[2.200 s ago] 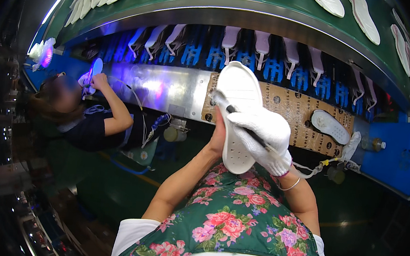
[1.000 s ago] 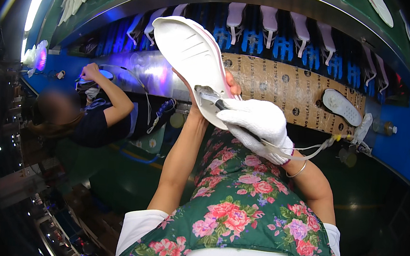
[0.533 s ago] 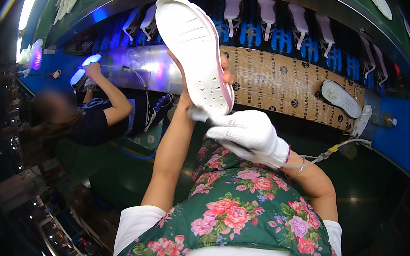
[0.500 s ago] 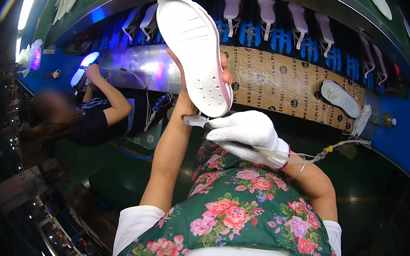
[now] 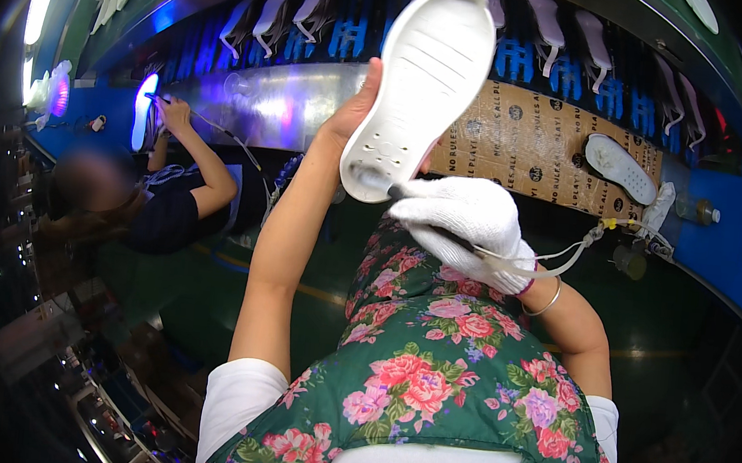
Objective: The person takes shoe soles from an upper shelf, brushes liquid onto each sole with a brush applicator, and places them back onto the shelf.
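Observation:
My bare left hand (image 5: 355, 111) grips a white shoe sole (image 5: 429, 69) by its side edges, tilted up in front of me. Grooves cross its wider far part, and small holes dot the narrower near part. My right hand (image 5: 469, 222), in a white knitted glove, is closed round a brush (image 5: 386, 182) with a dark shaft. The brush's pale tip is blurred and lies over the near end of the sole, seemingly touching its inner face. From the brush's back a clear tube (image 5: 567, 259) runs off to the right.
Another sole (image 5: 621, 171) lies on the printed cardboard (image 5: 528, 148) covering the bench. Beyond it, several pale soles with straps (image 5: 544, 22) stand on blue holders. A bottle (image 5: 702, 212) is at the right. At the left a co-worker (image 5: 185, 189) holds a brightly lit sole.
The sole has moved right and turned, its far end now leaning right and its inner face toward me. The brush tip has gone from below its edge onto its near end.

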### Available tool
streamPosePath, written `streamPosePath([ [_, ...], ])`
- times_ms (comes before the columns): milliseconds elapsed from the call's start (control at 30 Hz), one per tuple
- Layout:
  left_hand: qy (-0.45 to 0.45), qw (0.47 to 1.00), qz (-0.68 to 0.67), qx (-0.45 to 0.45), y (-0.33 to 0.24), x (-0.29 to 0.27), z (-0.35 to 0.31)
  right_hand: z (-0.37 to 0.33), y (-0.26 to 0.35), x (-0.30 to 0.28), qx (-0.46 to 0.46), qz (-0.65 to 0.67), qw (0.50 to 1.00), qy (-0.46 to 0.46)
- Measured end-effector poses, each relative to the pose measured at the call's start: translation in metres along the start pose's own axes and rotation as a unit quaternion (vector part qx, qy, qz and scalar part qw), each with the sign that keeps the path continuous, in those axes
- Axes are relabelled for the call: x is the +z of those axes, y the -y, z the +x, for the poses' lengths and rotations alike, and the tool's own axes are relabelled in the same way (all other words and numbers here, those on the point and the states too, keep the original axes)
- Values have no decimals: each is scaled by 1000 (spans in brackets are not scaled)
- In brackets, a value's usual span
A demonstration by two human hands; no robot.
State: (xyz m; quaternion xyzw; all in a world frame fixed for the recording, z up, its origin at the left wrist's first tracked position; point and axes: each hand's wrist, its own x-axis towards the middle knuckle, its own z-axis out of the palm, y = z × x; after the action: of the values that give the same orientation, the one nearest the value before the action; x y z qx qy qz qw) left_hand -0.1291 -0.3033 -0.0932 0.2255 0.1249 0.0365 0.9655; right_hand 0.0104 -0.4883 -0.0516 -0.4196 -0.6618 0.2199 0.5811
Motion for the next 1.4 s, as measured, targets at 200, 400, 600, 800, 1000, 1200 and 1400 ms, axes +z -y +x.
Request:
streamPosePath([
  [200,-26,996,70,-56,-11,7,11,-5,6,7,-36,-130,987,92],
  [400,-203,902,337,-179,-16,28,27,2,9,-4,54,59,996,39],
  [600,-178,761,559,-276,-31,50,40,-8,-2,8,-37,-95,994,50],
  [800,-134,692,634,-318,-33,49,44,2,0,-4,157,24,987,26],
  [1000,-119,674,654,-322,-39,31,49,-2,-6,-2,244,154,957,14],
  [1200,-120,668,661,-319,-48,48,53,-2,-12,-10,234,83,969,15],
  [1400,-122,657,679,-302,-53,65,55,-2,-7,-5,63,-37,995,64],
])
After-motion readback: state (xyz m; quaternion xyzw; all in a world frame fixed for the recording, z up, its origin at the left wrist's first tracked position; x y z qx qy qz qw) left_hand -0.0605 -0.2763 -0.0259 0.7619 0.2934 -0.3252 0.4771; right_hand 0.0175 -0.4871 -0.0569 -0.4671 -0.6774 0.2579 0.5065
